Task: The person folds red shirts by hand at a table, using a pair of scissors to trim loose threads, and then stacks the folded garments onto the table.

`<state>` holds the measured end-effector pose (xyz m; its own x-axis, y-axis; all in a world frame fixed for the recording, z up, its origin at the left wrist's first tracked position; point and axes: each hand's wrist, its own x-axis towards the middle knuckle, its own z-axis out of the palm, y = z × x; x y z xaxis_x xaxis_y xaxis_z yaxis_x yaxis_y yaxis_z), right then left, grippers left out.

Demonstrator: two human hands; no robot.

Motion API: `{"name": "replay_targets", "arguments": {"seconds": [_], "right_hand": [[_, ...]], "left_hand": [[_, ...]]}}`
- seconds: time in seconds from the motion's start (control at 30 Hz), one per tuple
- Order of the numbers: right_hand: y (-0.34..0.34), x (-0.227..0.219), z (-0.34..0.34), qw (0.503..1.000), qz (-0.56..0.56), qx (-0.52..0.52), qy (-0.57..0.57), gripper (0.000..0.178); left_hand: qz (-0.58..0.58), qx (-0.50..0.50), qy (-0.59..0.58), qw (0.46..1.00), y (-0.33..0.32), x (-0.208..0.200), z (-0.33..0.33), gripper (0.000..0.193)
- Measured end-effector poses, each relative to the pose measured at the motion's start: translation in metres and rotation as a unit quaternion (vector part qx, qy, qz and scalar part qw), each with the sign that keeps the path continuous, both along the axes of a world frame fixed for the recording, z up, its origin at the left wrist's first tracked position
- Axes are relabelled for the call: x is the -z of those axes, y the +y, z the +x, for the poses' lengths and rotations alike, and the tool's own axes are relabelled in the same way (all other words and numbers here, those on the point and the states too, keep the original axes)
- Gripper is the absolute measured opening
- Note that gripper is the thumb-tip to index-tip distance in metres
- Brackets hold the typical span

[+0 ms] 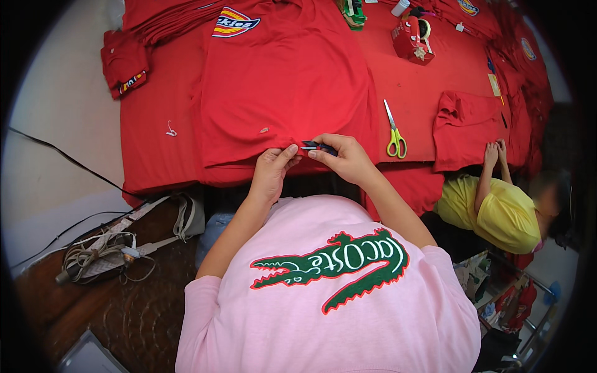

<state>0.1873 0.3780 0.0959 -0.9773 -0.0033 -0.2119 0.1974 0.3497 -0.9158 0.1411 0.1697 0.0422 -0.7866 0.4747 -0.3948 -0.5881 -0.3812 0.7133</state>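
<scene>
A red T-shirt [283,87] lies spread over the red-covered table in front of me, a printed logo near its far end. My left hand [272,173] pinches its near hem between thumb and fingers. In my right hand [344,161] is a pair of dark-handled thread snips [323,148], the blades pointing left at the hem close to my left fingertips. Whether the blades touch the fabric or a thread, I cannot tell. A small pale scrap [264,130] rests on the shirt just beyond my left hand. Yellow-handled scissors [395,138] lie to the right of the shirt.
A red tape dispenser [413,45] and a green tool [354,13] sit at the far side of the table [404,87]. Folded red garments [126,62] lie at the far left. On the right, a co-worker in yellow [507,214] handles another red garment [466,127]. Cables [102,255] lie at lower left.
</scene>
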Motion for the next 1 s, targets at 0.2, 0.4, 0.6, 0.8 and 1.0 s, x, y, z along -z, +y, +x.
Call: {"name": "replay_targets", "arguments": {"seconds": [0.2,0.4,0.6,0.8,1.0], "right_hand": [[-0.005,0.008,-0.003,1.0,0.0,0.01,0.011,0.027],[-0.01,-0.003,-0.006,0.999,0.044,0.023,0.005,0.027],[-0.019,-0.008,-0.017,0.999,0.025,-0.005,0.022,0.026],[-0.02,0.003,-0.022,1.0,-0.013,-0.011,0.016,0.024],[-0.021,0.001,-0.022,0.999,-0.044,0.008,-0.004,0.024]], "left_hand": [[-0.008,-0.003,0.009,1.0,-0.002,-0.004,0.001,0.013],[-0.085,-0.012,0.087,0.993,-0.006,-0.003,0.001,0.012],[-0.091,-0.014,0.151,0.984,-0.01,-0.008,-0.001,0.013],[-0.087,-0.018,0.185,0.979,-0.014,-0.004,-0.006,0.012],[-0.095,-0.005,0.18,0.979,-0.017,-0.005,-0.01,0.012]]}}
